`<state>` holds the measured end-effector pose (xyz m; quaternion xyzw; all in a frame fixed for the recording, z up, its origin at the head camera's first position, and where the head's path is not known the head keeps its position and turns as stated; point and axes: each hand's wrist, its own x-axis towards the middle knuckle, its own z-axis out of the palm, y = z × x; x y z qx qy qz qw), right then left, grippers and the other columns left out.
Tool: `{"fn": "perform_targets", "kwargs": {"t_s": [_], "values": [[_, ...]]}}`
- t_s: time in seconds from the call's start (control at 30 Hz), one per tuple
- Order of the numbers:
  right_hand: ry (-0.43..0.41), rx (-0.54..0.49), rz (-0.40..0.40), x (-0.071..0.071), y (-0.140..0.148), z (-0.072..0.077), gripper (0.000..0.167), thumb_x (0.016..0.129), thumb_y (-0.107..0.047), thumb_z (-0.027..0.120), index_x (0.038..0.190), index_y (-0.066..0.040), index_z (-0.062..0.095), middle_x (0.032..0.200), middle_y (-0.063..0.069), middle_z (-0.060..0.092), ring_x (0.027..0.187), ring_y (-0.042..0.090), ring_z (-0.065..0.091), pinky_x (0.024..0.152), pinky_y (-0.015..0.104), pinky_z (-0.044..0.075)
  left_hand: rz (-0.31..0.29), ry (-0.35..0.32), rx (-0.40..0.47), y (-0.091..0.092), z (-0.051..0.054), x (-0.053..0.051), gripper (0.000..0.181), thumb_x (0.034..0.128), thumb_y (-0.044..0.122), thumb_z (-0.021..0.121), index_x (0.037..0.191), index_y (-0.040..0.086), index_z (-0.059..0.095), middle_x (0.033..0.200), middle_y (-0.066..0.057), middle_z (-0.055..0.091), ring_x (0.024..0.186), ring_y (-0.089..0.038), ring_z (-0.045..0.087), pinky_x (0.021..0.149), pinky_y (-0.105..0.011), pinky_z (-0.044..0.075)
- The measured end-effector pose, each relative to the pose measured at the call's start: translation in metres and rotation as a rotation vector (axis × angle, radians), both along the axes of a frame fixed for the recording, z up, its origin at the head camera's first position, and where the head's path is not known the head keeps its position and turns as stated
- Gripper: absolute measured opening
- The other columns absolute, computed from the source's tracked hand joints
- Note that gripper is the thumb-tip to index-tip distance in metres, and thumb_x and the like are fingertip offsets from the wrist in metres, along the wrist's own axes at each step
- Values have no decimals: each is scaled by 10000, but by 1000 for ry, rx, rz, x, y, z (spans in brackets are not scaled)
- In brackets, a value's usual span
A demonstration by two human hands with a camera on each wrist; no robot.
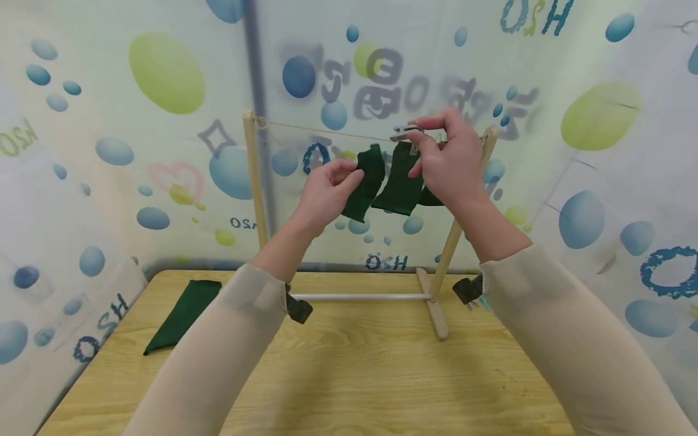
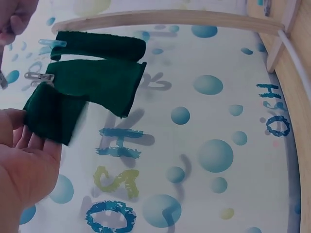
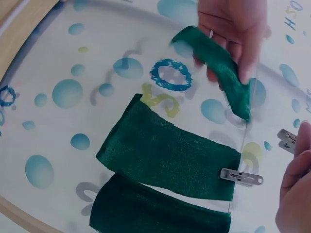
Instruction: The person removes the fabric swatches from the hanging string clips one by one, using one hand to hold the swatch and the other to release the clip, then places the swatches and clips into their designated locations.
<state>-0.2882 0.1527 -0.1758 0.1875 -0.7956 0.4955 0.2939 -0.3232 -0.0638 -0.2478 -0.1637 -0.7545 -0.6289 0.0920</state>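
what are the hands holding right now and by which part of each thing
Left hand: a green cloth, by one side edge. Right hand: a metal clip, by its handle end.

I am working inside a small screened-off enclosure, more a makeshift booth than a furnished room; the kind of building around it I cannot determine. Evidence: printed sheeting (image 1: 109, 200) bounds the counter (image 1: 349, 363) ahead and on both sides, its surface creased and marked with blue and green spots (image 1: 166, 72) and H2O lettering (image 1: 386, 262) — a pattern of the shower-curtain sort. The counter is wood-grained, its far edge close against the sheeting. On it, in front of me, stands a light wooden frame (image 1: 256, 188) with a thin line (image 1: 327, 129) strung across — a tabletop rig of plain make.
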Motion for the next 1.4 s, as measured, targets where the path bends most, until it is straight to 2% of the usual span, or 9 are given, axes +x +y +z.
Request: {"fn": "perform_targets", "kwargs": {"t_s": [0.2,0.37,0.5,0.73,0.87,0.97,1.07,1.2,1.4], "values": [[-23,-12,8,13,24,-22,303,1107,-168,674,1322,30,592,1421,126,738,535,69,625,590,231,528,-114,-105,75,-12,-13,12,425,1155,261,601,1537,78,586,1385,-171,734,1113,-279,792,1016,-365,630],[-108,38,-40,21,48,-53,319,1114,-193,673,1345,8,583,1440,113,727,542,49,646,480,244,408,-175,-150,122,-24,-26,22,483,1169,229,564,1621,68,506,1403,-222,706,838,-215,829,790,-289,665],[-203,30,-48,27,70,-83,333,1115,-196,674,1367,-6,570,1450,130,709,566,72,674,453,238,377,-215,-180,122,-32,-40,32,517,1179,235,541,1671,105,451,1440,-211,699,807,-205,831,762,-312,672],[-387,8,-85,34,113,-143,399,1131,-244,649,1421,-1,523,1378,77,664,625,54,689,455,235,396,-234,-256,159,-49,-79,50,559,1192,229,505,1725,149,356,1456,-260,679,872,-282,844,791,-405,687],[-452,6,-123,39,137,-177,409,1135,-251,640,1419,18,520,1066,-92,714,618,89,687,471,263,453,-225,-298,167,-61,-103,55,569,1195,231,495,1732,142,331,1466,-288,648,883,-254,843,794,-386,685],[-493,31,-163,42,151,-199,418,1135,-266,643,1417,21,534,916,-98,691,614,103,678,493,292,496,-200,-347,184,-71,-120,55,583,1194,251,500,1738,150,317,1496,-283,625,891,-243,843,778,-376,685],[-545,48,-193,42,164,-219,437,1136,-275,641,1435,26,533,1034,55,703,647,78,685,518,298,516,-172,-380,198,-81,-136,57,608,1193,270,506,1748,149,291,1538,-287,588,916,-243,842,784,-381,686],[-616,35,-212,42,180,-242,455,1139,-269,633,1447,44,512,1331,209,646,714,24,680,563,283,523,-151,-410,187,-92,-155,60,631,1195,288,500,1758,147,255,1573,-294,530,968,-258,840,795,-391,686],[-736,37,-227,41,202,-271,585,1141,-331,620,1551,48,447,1493,251,510,764,31,679,600,298,539,-118,-441,158,-100,-176,64,636,1193,280,502,1751,104,253,1601,-303,533,1044,-331,830,794,-366,681]]}}
